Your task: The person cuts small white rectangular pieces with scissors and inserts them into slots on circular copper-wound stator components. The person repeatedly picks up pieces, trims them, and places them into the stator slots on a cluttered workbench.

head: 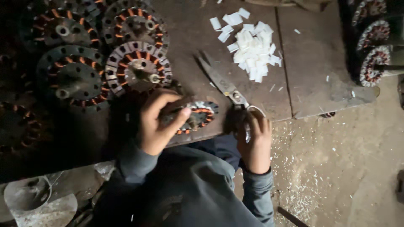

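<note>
No packages, labels, signs or screens anywhere in view.

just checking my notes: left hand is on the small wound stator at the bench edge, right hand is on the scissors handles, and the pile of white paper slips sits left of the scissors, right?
One thing is off. In the head view the pile of white paper slips lies right of the scissors, not left. The rest holds: the left hand is on the small wound stator, and the right hand is on the scissors handles.
</note>
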